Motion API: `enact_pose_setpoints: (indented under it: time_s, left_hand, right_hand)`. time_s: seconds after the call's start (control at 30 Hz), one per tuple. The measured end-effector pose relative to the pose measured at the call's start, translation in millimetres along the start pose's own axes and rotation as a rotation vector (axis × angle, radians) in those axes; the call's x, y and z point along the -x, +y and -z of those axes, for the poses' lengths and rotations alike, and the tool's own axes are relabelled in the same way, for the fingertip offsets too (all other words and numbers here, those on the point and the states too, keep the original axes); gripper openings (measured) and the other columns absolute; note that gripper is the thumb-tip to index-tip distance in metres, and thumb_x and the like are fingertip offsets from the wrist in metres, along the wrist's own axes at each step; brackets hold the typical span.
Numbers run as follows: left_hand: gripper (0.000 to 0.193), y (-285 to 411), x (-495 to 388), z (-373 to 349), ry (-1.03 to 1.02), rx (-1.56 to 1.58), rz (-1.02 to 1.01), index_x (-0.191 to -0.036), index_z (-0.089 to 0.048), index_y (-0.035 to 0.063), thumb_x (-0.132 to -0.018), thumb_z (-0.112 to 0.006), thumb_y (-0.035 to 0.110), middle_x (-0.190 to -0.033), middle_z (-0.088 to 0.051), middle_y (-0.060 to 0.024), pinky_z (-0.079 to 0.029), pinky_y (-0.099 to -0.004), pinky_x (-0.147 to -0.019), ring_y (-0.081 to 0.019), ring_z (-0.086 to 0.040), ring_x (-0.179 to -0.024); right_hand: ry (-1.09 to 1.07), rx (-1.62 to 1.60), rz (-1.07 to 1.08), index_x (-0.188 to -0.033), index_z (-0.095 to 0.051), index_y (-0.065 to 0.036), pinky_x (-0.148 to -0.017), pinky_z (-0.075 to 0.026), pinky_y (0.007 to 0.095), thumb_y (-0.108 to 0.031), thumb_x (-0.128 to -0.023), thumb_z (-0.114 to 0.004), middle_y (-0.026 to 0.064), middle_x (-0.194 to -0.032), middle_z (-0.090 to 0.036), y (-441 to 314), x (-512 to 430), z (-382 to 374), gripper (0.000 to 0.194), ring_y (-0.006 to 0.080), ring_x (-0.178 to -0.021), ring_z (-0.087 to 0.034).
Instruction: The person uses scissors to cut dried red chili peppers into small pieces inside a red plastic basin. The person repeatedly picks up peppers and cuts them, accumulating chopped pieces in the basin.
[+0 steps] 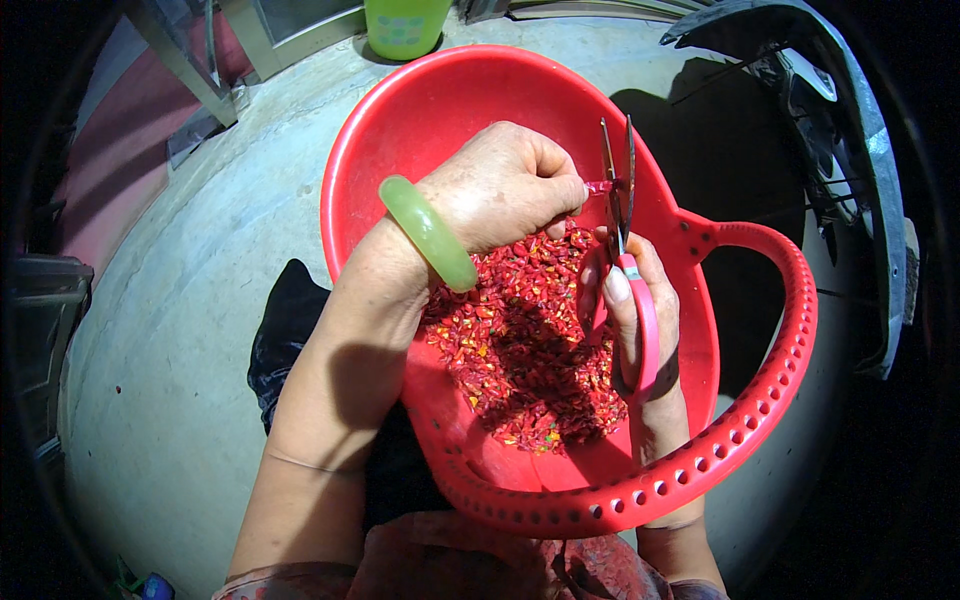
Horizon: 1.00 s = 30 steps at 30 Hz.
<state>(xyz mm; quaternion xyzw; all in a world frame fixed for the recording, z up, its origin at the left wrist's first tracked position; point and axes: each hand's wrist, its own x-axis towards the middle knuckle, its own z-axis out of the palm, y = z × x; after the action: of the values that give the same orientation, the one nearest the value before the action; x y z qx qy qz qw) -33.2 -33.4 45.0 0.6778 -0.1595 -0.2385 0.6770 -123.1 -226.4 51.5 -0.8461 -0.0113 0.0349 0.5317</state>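
My left hand (510, 184), with a pale green bangle (427, 234) on its wrist, pinches a short piece of red chili pepper (598, 187). The pepper's free end lies between the parted blades of a pair of scissors (621, 195). Those scissors, with pink handles, are held in my right hand (637, 307), blades pointing away from me. Both hands are over a red plastic basket (480, 82). Below them lies a heap of chopped red chili (517, 352), with a few orange and green bits, partly in the shadow of my hands.
The basket's perforated handle (750, 420) curves around its right and near sides. A light green bucket (405, 30) stands beyond the basket on the concrete floor (172, 360). At right is a curved grey metal object (874, 150). A metal-framed door (285, 37) is at the upper left.
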Motion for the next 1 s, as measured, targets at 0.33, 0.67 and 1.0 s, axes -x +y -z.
enact_pose_setpoints:
  time_s: [0.33, 0.67, 1.0]
  left_hand:
    - [0.026, 1, 0, -2, 0.009, 0.007, -0.010, -0.082, -0.069, 0.0002, -0.095, -0.061, 0.022, -0.071, -0.065, -0.0017, -0.046, -0.0221, -0.059, -0.0070, -0.059, -0.064]
    - [0.025, 2, 0, -1, 0.048, 0.010, -0.028, -0.080, -0.068, -0.0003, -0.094, -0.060, 0.019, -0.069, -0.064, -0.0024, -0.046, -0.0225, -0.059, -0.0073, -0.058, -0.063]
    - [0.024, -2, -3, 0, 0.050, -0.133, -0.021, -0.078, -0.067, -0.0013, -0.093, -0.060, 0.017, -0.068, -0.063, 0.0000, -0.045, -0.0237, -0.058, -0.0062, -0.056, -0.062]
  right_hand:
    - [-0.010, -0.177, -0.068, -0.125, -0.053, -0.001, -0.067, -0.046, 0.0223, -0.025, -0.097, -0.057, 0.0013, -0.086, -0.062, -10, 1, -14, 0.037, 0.0070, -0.074, -0.056]
    - [0.014, -0.153, -0.014, -0.120, -0.056, -0.001, -0.067, -0.047, 0.0256, -0.027, -0.092, -0.062, 0.0008, -0.082, -0.059, -4, 5, -19, 0.038, 0.0094, -0.072, -0.055]
    - [-0.004, 0.019, -0.103, -0.117, -0.061, 0.000, -0.067, -0.047, 0.0239, -0.027, -0.090, -0.068, 0.0005, -0.082, -0.060, -10, 7, -10, 0.039, 0.0083, -0.073, -0.055]
